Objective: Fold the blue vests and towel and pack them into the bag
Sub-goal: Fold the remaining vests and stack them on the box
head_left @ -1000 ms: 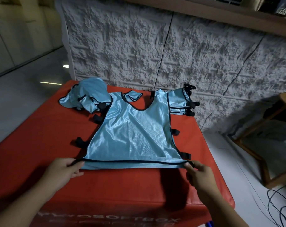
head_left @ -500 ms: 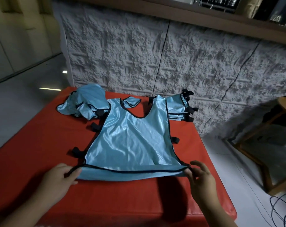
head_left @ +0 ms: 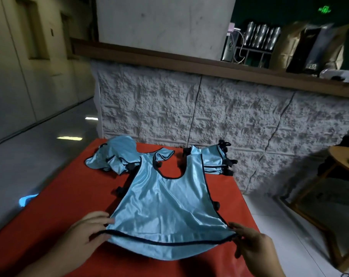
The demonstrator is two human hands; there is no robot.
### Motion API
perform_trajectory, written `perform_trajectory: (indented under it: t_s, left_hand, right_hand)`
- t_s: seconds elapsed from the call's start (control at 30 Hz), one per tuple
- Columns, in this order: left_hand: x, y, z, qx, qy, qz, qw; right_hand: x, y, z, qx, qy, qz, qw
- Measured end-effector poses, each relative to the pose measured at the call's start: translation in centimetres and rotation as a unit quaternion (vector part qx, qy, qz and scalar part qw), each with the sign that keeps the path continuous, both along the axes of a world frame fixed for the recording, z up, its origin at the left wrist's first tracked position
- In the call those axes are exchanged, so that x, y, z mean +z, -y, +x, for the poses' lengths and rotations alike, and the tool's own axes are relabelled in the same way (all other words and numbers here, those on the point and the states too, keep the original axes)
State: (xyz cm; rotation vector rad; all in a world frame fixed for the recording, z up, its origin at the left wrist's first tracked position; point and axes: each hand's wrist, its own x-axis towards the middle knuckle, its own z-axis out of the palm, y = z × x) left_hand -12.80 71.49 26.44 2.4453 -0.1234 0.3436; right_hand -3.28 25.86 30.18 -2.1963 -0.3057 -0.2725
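A shiny light-blue vest (head_left: pixel 165 204) with black trim lies spread on the red padded table (head_left: pixel 69 196), neck hole away from me. My left hand (head_left: pixel 85 234) pinches its near left hem corner. My right hand (head_left: pixel 253 246) pinches the near right corner. The hem is lifted off the table and sags between my hands. A crumpled blue vest (head_left: pixel 117 154) lies at the table's far left. A folded stack of blue vests (head_left: pixel 215 160) sits at the far right. No bag or towel is in view.
A rough white stone-textured counter front (head_left: pixel 209 116) stands right behind the table, topped by a wooden ledge (head_left: pixel 169 56) with brown paper bags (head_left: pixel 309 45). A wooden table (head_left: pixel 345 160) stands to the right on the tiled floor.
Both hands have raised the vest's near hem off the table and carried it slightly away from me. The camera has tilted upward, showing the ledge.
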Motion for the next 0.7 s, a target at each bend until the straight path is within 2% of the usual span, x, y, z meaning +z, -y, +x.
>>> perform_trajectory:
  t_s: [0.1, 0.2, 0.4, 0.7]
  left_hand:
    - [1.3, 0.4, -1.4, 0.002, 0.012, -0.032, 0.999]
    - [2.4, 0.4, -2.5, -0.006, 0.016, -0.016, 1.000]
    - [3.7, -0.3, -3.8, 0.029, 0.034, -0.055, 0.997]
    - [6.4, 0.3, -3.6, 0.028, 0.005, -0.074, 0.997]
  right_hand:
    - [1.1, 0.6, -1.4, 0.034, -0.050, 0.056, 0.997]
    - [2.2, 0.7, -2.3, 0.030, -0.075, 0.103, 0.991]
    - [4.1, 1.4, -3.7, 0.001, -0.062, 0.064, 0.996]
    - [6.0, 3.7, -5.5, -0.016, -0.050, 0.012, 0.999]
